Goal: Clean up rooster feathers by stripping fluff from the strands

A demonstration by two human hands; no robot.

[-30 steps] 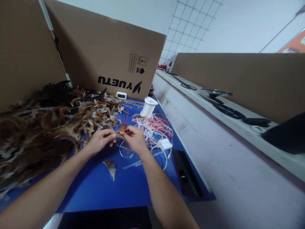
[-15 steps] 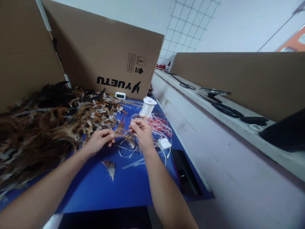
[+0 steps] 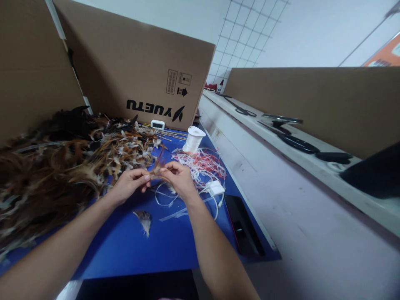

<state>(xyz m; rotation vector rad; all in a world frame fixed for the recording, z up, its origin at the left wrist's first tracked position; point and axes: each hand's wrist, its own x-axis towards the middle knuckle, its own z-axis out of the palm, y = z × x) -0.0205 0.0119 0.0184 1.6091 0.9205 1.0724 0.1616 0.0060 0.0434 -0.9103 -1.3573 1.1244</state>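
My left hand (image 3: 133, 183) pinches a small tuft of brown feathers (image 3: 158, 165) between thumb and curled fingers, and my right hand (image 3: 179, 179) has its thumb and forefinger closed on the tuft's other side, above the blue tabletop (image 3: 134, 254). A big feather pile (image 3: 62, 179) crowds in on my left, reaching right up beside my left hand. Just past my right hand, a tangle of red and white strips (image 3: 209, 166) takes up the space, with a white spool (image 3: 192, 141) upright behind it. A white adapter (image 3: 215, 188) and its looping cable (image 3: 216, 208) lie near my right wrist, the cable partly hidden by my arm. Closer to me, one loose feather clump (image 3: 144, 223) lies between my forearms; a black, red-edged device (image 3: 245, 225) lies to the right. Beyond, thin sticks (image 3: 175, 135) and a small white digital display (image 3: 158, 124) sit before a cardboard panel (image 3: 140, 62) that blocks the far side.
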